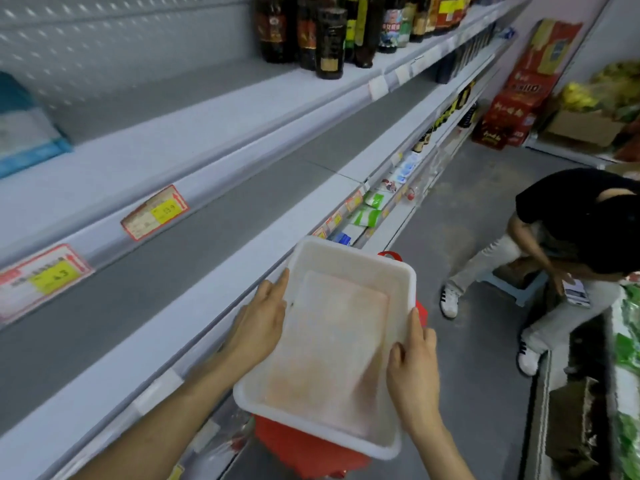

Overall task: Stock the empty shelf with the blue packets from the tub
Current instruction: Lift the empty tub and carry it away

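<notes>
A white plastic tub (349,251) is held in front of me over a red basket (304,452); nothing lies inside it. My left hand (258,323) rests along its left rim with fingers straight. My right hand (414,368) grips the right rim, thumb inside the wall. The grey shelf (173,271) to the left of the tub is bare. Blue packets (24,129) stand at the far left on the shelf above.
Dark bottles (325,39) fill the upper shelf further along. Price tags (156,211) hang on the shelf edges. A person (571,244) crouches on the right in the aisle. Red cartons (516,109) are stacked at the aisle's end. Green packets (628,348) line the right edge.
</notes>
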{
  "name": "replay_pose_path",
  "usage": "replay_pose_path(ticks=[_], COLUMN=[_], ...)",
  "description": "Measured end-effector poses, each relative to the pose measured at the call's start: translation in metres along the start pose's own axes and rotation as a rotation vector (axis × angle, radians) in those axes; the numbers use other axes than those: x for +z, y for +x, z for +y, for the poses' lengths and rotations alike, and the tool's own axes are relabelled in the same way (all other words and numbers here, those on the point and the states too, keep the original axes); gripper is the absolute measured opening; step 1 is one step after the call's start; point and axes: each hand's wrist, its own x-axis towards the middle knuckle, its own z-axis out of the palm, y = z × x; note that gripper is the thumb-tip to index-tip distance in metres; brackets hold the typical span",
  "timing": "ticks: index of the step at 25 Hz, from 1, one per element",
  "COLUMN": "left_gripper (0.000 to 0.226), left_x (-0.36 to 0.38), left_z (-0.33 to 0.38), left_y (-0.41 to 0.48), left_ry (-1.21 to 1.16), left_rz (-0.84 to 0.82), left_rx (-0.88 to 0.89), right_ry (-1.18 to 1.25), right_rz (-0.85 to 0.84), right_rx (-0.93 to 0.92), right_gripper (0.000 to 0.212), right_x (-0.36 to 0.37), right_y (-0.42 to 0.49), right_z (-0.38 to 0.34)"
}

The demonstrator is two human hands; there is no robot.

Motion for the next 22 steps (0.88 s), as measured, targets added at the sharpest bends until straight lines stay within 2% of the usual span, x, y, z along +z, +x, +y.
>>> replay_pose_path(ticks=[7,11,18,22], left_gripper=[0.063,0.063,0.065,0.062], left_x=[-0.062,-0.102,-0.149,-0.155], left_z=[-0.04,-0.067,-0.099,-0.099], left_y=[-0.085,-0.164,-0.342,-0.449], left_ry=[0.046,0.037,0.05,0.028], left_rz=[0.308,0.495,0.729,0.834], left_rx=[-0.342,-0.505,-0.806,-0.922], right_ry=[-0.026,-0.018,0.055,0.099], right_rz=[-0.254,-0.397,-0.635,-0.77], right_rx=[-0.416,-0.601,-0.834,-0.933], right_gripper=[0.075,0.071,0.06,0.059], right_x=[0.032,0.071,0.131,0.147], right_y=[0.027,-0.003,-0.135,-0.228], right_z=[-0.086,-0.148,-0.228,-0.247])
